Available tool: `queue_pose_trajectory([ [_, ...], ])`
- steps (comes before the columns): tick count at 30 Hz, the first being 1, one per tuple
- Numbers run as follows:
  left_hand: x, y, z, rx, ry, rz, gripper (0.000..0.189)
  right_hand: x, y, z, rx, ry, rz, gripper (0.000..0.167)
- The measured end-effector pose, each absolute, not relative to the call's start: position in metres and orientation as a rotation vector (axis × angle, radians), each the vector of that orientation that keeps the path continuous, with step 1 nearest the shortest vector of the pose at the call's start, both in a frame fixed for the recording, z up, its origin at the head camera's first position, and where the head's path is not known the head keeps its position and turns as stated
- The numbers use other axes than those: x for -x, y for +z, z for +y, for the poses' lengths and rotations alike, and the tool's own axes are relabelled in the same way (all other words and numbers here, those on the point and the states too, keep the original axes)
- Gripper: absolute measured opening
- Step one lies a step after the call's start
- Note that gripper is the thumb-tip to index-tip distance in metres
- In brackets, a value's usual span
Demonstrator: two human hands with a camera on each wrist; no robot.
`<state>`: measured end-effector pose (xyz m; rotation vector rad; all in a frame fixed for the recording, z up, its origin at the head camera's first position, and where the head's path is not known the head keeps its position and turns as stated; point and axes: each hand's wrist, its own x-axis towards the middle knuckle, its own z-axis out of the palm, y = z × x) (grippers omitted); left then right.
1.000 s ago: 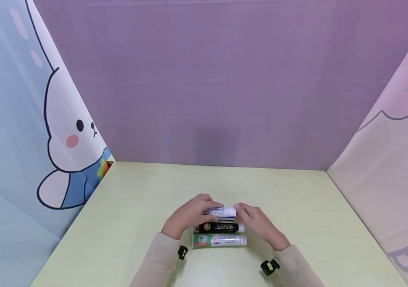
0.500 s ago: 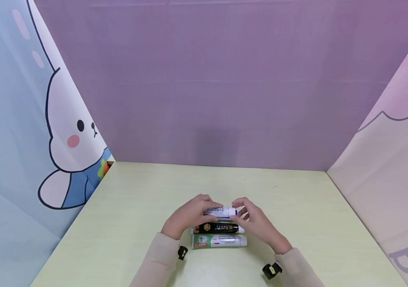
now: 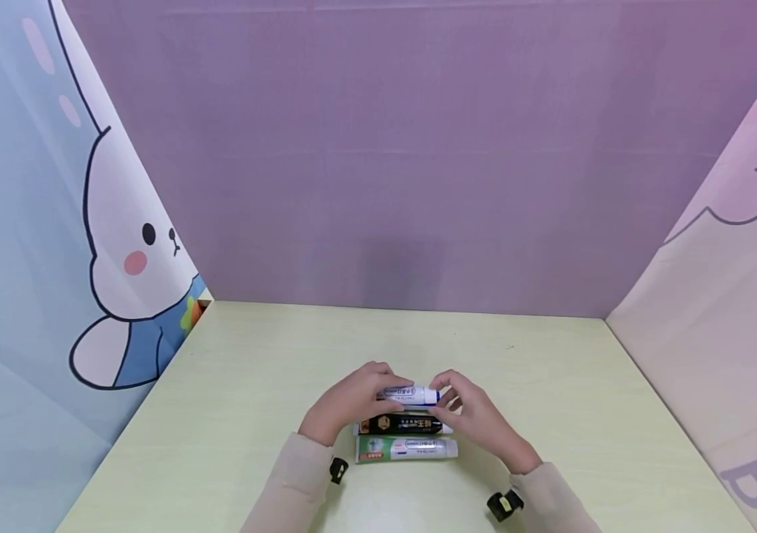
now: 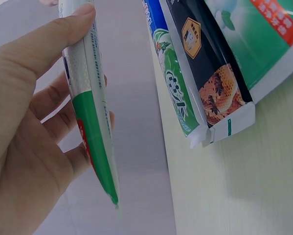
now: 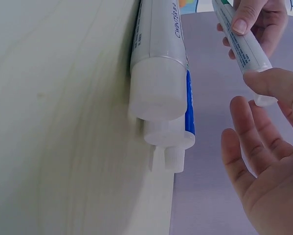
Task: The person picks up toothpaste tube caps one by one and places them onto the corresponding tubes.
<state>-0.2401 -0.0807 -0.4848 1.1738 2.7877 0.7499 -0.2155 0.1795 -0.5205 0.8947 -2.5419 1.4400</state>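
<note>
My left hand (image 3: 351, 400) grips a white and green toothpaste tube (image 4: 92, 112) near its middle, thumb on one side and fingers behind, raised over the table. At the white cap end, my right hand (image 3: 478, 416) has its thumb and index finger on either side of the tube; its other fingers spread loosely in the right wrist view. Below the held tube lies a blue and green toothpaste tube (image 4: 170, 73), mostly hidden in the head view. Nearer me, side by side, are a black toothpaste tube (image 3: 411, 423) and another green and white toothpaste tube (image 3: 408, 448).
The pale wooden table (image 3: 271, 348) carries the row of tubes. A purple cloth (image 3: 405, 163) stands at its back edge, with a rabbit-print cloth (image 3: 138, 281) on the left and a pink-white one (image 3: 731, 311) on the right.
My right hand has gone from touching the held tube's cap end with fingers together to a parted thumb and index finger around it. The left hand and lying tubes stay put.
</note>
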Motion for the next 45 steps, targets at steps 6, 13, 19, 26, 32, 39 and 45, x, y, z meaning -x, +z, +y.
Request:
queue_pose_trajectory([
  [6,0.2403,-0.4863,-0.0808,-1.159,0.753,2.790,0.044,0.2168,-0.5207,0.1789,-0.888,1.421,-2.548,0.032],
  [13,0.2423,-0.4886,-0.0804,-1.160,0.746,2.799,0.044,0.2170,-0.5197,0.1806,-0.884,1.408,-2.564,0.025],
  [19,0.2430,-0.4895,-0.0797,-1.171,0.745,2.804,0.043,0.2159,-0.5181,0.1820,-0.863,1.405,-2.589,0.022],
  [26,0.2411,-0.4870,-0.0802,-1.170,0.745,2.801,0.044,0.2150,-0.5163,0.1813,-0.820,1.433,-2.651,0.017],
  [32,0.2398,-0.4842,-0.0800,-1.206,0.735,2.808,0.044,0.2156,-0.5162,0.1790,-0.825,1.390,-2.702,0.023],
  [39,0.2401,-0.4830,-0.0808,-1.249,0.730,2.821,0.042,0.2136,-0.5137,0.1764,-0.822,1.328,-2.718,0.026],
  [45,0.2383,-0.4798,-0.0820,-1.239,0.690,2.847,0.042,0.2116,-0.5127,0.1746,-0.798,1.418,-2.652,0.022],
])
